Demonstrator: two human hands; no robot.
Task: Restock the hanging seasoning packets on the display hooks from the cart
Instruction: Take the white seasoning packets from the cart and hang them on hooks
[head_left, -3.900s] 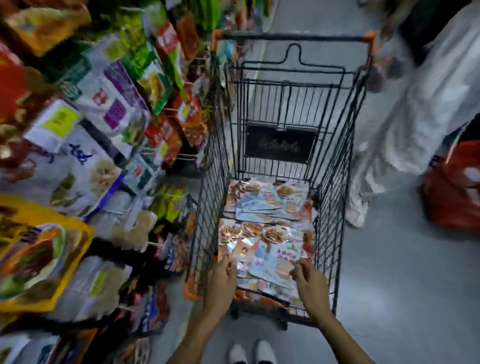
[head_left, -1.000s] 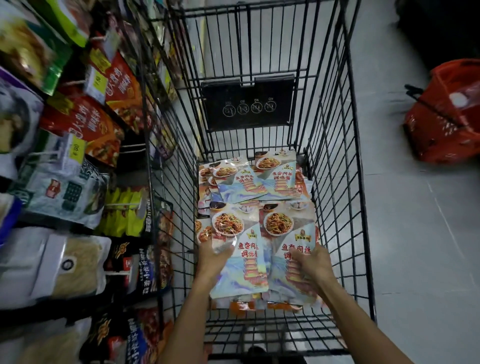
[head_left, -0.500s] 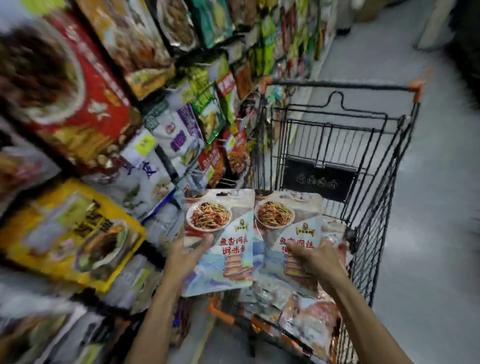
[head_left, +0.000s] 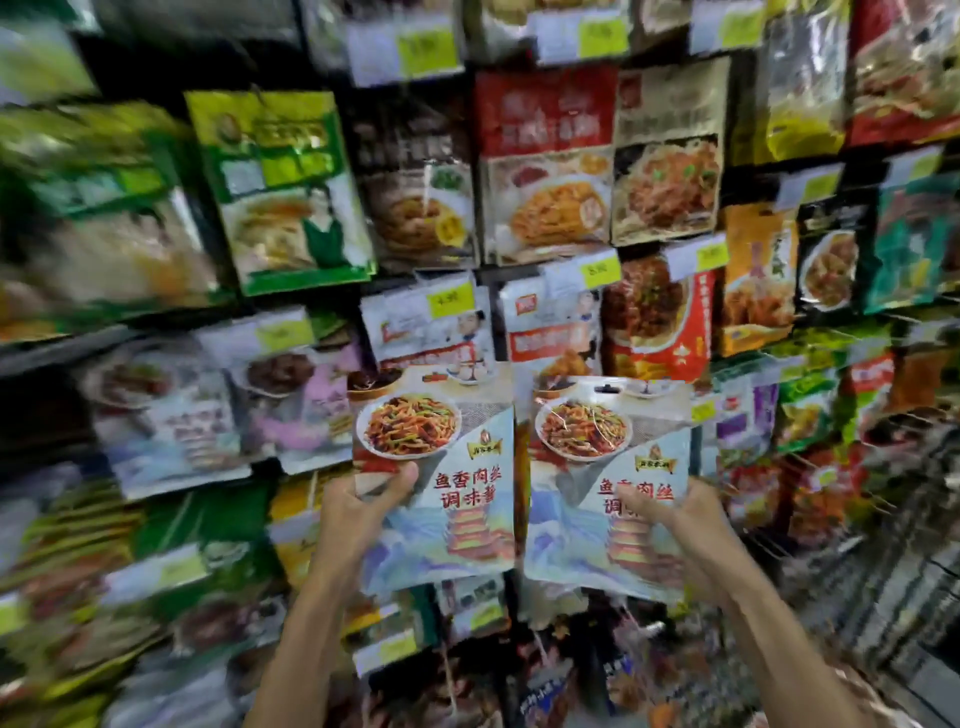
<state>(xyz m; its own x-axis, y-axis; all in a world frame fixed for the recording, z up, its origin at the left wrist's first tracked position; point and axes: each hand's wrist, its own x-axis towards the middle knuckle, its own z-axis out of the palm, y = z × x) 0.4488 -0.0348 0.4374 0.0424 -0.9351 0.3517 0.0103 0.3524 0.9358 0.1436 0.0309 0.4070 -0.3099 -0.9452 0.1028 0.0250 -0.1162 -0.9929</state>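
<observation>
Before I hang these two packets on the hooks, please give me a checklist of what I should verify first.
1. Left hand grip on the left pale-blue glossy plastic seasoning packet: ok, thumb on front.
2. Right hand grip on the matching right packet: ok.
3. Both packets upright, print facing you: ok.
4. Hang hole on right packet: ok; on left packet: cannot tell.
5. Free display hook behind them: cannot tell, hidden.

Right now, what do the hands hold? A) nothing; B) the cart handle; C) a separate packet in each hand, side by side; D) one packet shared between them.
C: the left hand grips the left packet and the right hand grips the right packet, held up side by side.
</observation>
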